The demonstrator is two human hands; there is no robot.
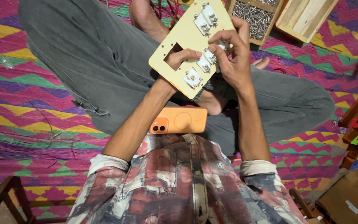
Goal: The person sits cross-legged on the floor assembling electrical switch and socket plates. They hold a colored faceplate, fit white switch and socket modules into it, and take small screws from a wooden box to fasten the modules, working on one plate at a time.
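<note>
Seen from the head camera, a person sits cross-legged on a bright zigzag-patterned mat [34,95] and holds a cream-coloured switch plate [187,39] above the lap, back side up. The left hand [179,60] grips the plate from beneath at its lower edge, its thumb lying over the plate just beside a square cut-out [173,51]. The right hand [233,54] wraps the plate's right edge, and its fingers [219,43] pinch a white switch module [207,61] seated in the middle of the plate. Two more white modules sit in the plate: one near the top [205,20], one at the lower corner [192,78]. An orange phone [179,120] rests on the lap, just below the plate. Past the plate, on the mat, stands a wooden box of screws [255,14], with an empty wooden tray [305,16] just beside it.
</note>
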